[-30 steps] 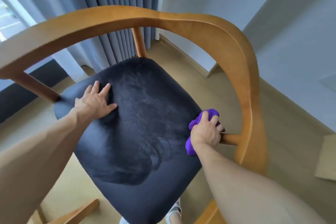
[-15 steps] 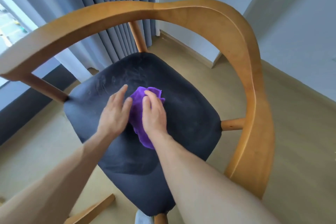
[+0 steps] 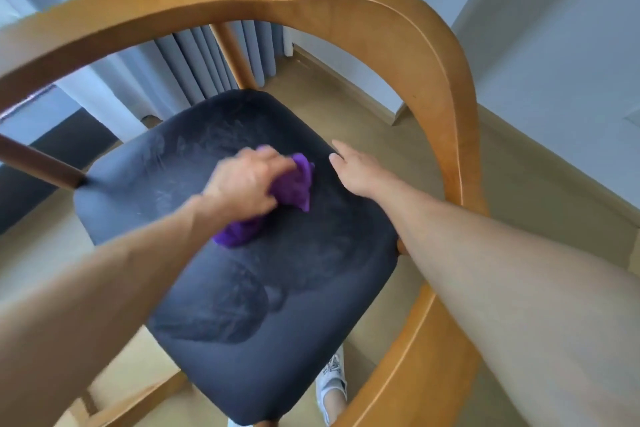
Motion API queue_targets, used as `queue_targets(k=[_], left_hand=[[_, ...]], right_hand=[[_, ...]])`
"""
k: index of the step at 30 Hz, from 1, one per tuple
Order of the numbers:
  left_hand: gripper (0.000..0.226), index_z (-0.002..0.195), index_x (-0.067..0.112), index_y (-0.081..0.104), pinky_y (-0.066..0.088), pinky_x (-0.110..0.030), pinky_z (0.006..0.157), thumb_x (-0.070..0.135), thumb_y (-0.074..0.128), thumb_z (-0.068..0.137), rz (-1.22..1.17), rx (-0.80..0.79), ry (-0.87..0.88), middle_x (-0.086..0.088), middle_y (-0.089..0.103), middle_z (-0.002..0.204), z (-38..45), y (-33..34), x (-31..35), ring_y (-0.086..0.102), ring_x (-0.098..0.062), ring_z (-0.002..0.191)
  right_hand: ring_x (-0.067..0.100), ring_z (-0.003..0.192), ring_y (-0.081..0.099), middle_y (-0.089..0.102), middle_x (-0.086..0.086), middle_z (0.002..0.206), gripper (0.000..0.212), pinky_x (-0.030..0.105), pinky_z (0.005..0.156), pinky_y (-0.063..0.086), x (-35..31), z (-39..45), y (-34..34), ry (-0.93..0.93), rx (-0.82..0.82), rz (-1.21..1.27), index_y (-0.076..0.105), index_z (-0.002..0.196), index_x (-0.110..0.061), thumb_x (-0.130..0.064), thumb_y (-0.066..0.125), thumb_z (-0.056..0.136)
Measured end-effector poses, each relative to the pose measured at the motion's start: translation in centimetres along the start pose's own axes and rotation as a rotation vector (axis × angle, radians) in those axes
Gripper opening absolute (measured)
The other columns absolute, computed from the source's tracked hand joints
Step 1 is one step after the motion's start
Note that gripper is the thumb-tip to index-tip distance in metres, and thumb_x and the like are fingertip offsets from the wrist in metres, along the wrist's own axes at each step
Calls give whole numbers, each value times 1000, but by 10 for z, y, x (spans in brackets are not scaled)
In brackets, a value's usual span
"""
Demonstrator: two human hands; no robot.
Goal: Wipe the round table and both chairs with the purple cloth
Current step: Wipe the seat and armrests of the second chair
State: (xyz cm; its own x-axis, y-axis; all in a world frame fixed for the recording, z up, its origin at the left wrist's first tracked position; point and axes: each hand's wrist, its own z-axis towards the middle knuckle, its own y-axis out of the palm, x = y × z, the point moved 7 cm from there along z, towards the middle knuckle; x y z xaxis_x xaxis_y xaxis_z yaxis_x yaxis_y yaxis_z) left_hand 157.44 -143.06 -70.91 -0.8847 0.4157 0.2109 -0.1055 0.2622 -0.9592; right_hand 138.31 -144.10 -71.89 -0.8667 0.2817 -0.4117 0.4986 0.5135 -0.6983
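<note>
The purple cloth (image 3: pixel 277 198) is gripped under the curled fingers of the left hand (image 3: pixel 247 180) on the chair (image 3: pixel 242 288) seat, while the right hand (image 3: pixel 356 168), fingers straight and holding nothing, is seen just beside it.

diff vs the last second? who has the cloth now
The purple cloth changed hands: a second ago the right hand gripped it at the seat's right edge, then both hands met mid-seat, and now the left hand holds it there. The right hand let go and moved right, fingers straight. The cloth stays on the dark seat.
</note>
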Motion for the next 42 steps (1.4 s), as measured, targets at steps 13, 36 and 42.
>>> queue_targets(k=[13, 36, 42], left_hand=[[27, 110, 28, 50, 32, -35, 60, 21, 53, 84, 54, -65, 127, 1, 48, 116, -49, 62, 171, 45, -30, 97], [21, 99, 38, 69, 40, -36, 78, 24, 56, 89, 247, -237, 908, 14, 51, 122, -181, 75, 150, 46, -24, 105], [30, 112, 36, 68, 49, -39, 67, 26, 57, 86, 61, -64, 473, 1, 58, 119, -148, 39, 63, 52, -31, 100]], right_hand=[[23, 133, 49, 52, 4, 143, 42, 45, 114, 36, 20, 11, -12, 143, -267, 153, 50, 140, -19, -28, 36, 101], [26, 142, 28, 30, 8, 153, 57, 35, 107, 34, 16, -72, 40, 215, -63, -257, 36, 150, -24, -2, 31, 97], [32, 140, 34, 25, 7, 157, 59, 46, 113, 33, 21, -98, 65, 295, -119, -235, 32, 150, -31, -10, 34, 95]])
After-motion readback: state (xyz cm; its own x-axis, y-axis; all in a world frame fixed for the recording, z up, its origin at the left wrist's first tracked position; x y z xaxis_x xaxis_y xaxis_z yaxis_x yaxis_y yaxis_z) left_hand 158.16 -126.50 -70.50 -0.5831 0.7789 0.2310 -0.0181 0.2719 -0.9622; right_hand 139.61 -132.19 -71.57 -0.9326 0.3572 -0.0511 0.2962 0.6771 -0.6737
